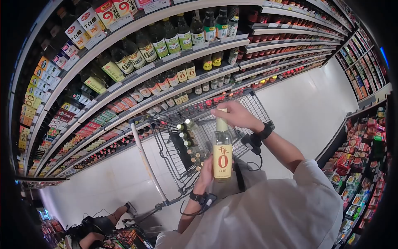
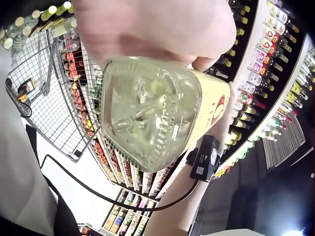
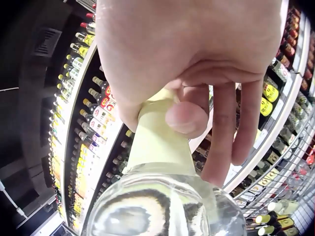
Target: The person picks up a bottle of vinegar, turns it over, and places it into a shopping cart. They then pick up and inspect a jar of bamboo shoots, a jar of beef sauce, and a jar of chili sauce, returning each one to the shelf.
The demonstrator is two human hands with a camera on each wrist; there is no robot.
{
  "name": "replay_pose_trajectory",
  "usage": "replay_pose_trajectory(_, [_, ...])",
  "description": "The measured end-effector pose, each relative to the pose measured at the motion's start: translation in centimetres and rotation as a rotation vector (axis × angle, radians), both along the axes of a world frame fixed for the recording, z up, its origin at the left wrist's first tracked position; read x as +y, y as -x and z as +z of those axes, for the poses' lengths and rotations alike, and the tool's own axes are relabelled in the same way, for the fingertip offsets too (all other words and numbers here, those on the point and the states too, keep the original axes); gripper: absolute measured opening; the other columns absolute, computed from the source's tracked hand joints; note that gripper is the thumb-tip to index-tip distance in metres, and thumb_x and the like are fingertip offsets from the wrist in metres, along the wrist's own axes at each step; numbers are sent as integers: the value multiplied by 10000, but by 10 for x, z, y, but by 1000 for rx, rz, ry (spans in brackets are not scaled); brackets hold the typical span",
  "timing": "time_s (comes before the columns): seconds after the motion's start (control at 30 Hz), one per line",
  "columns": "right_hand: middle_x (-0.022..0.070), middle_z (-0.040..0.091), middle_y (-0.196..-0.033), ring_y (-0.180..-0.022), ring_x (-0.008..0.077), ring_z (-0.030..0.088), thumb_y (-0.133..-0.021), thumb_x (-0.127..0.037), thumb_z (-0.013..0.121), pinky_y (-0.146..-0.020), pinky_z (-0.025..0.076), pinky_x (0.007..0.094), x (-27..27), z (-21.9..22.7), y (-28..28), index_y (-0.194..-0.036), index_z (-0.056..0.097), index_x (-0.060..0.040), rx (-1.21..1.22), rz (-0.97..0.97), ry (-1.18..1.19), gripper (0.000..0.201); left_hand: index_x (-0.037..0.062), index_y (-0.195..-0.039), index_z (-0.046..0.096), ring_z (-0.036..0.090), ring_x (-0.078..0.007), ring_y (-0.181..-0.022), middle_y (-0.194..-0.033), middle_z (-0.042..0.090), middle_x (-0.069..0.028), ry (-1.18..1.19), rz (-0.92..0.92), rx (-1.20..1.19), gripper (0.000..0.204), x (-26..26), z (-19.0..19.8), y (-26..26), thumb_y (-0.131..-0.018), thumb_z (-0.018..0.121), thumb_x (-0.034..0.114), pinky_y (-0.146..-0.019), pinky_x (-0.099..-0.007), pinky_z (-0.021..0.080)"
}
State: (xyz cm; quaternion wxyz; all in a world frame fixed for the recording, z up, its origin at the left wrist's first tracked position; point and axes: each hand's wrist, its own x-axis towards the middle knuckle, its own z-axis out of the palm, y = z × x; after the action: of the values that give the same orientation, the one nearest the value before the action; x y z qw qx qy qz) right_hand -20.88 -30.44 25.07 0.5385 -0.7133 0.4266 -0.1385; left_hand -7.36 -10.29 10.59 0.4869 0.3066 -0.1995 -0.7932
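A clear glass vinegar bottle (image 1: 223, 159) with a cream label and a large red 0 stands upright in front of the person's chest. The left hand (image 1: 205, 174) grips its lower body from the side. In the left wrist view the square glass base (image 2: 147, 113) faces the camera, with the left hand (image 2: 157, 27) behind it. At the top, the right hand (image 1: 239, 116) holds the bottle's capped neck. The right wrist view shows the thumb and forefinger of the right hand (image 3: 192, 54) closed around the pale yellow neck wrap (image 3: 160, 135), other fingers hanging beside it.
A wire shopping cart (image 1: 163, 143) stands just ahead, with several bottles (image 1: 187, 135) inside. Shelves (image 1: 174, 52) of bottles and boxes curve along the far side. Packaged goods (image 1: 352, 178) fill a display at right. Another person's leg (image 1: 118, 213) shows at lower left.
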Motion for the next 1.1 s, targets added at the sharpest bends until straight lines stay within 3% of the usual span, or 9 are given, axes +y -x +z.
replay_pose_trajectory(0.07, [38,612,-659,-624,138,613,-959,-475,650,-593,475,300,1,-12,-1,-831,687,-31,-40,0,125,463,2,-1398,459,695,-306,-994,-1203,650,-208,-10,70,-115,612,0,-10,3,-1075,252,479,-883,-434,571])
replay_pose_trajectory(0.2, [48,633,-689,-647,162,635,-949,-453,664,-634,496,315,-7,-32,2,-903,666,-38,-96,31,220,417,16,-1526,352,460,-173,-1345,-1457,507,-112,145,144,-588,549,4,28,1,-1100,369,363,-1137,-311,327])
replay_pose_trajectory(0.4, [105,670,-757,-680,263,667,-934,-289,658,-647,504,359,-13,-32,12,-916,610,-46,-72,192,440,248,55,-1484,448,485,-192,-1334,-1439,537,-99,17,182,-433,466,2,17,-30,-1081,483,286,-1117,-332,354])
replay_pose_trajectory(0.5, [137,676,-737,-665,346,669,-908,-314,664,-616,513,405,-4,-36,4,-930,598,-74,23,351,535,250,20,-1377,538,507,-256,-1325,-1406,566,-132,151,338,-1002,425,10,24,-70,-1032,565,267,-1107,-366,371])
replay_pose_trajectory(0.67, [123,671,-724,-679,337,676,-839,-377,709,-613,511,468,9,-114,-28,-1011,603,-115,226,530,796,331,33,-1401,477,503,-397,-1248,-1318,579,-197,-11,711,-2064,589,62,-22,-176,-931,688,318,-1070,-482,380])
replay_pose_trajectory(0.77, [98,700,-812,-767,320,698,-793,-379,727,-657,523,466,-12,-196,-50,-1073,647,-149,317,601,773,371,53,-1448,415,609,-348,-1098,-1159,646,-188,-341,700,-1991,654,93,-66,-206,-940,681,368,-938,-460,470])
replay_pose_trajectory(0.87, [101,689,-872,-845,318,693,-757,-343,801,-724,524,456,-29,-265,-67,-1189,637,-157,538,746,730,499,64,-1467,385,669,-261,-787,-930,672,-146,-503,462,-1458,659,109,-92,-207,-964,654,395,-706,-409,519])
replay_pose_trajectory(0.9, [114,689,-953,-924,313,685,-753,-307,820,-766,524,468,-32,-284,-75,-1290,617,-177,616,780,650,589,71,-1489,390,567,-162,-515,-689,606,-70,-338,630,-1578,650,115,-112,-202,-970,667,349,-499,-336,452])
replay_pose_trajectory(1.1, [155,698,-1051,-995,336,686,-807,-202,755,-815,539,475,-60,-386,-108,-1316,614,-134,752,820,520,533,80,-1518,409,418,-66,-477,-621,464,23,-488,672,-1242,633,103,-79,-199,-951,683,145,-429,-269,355])
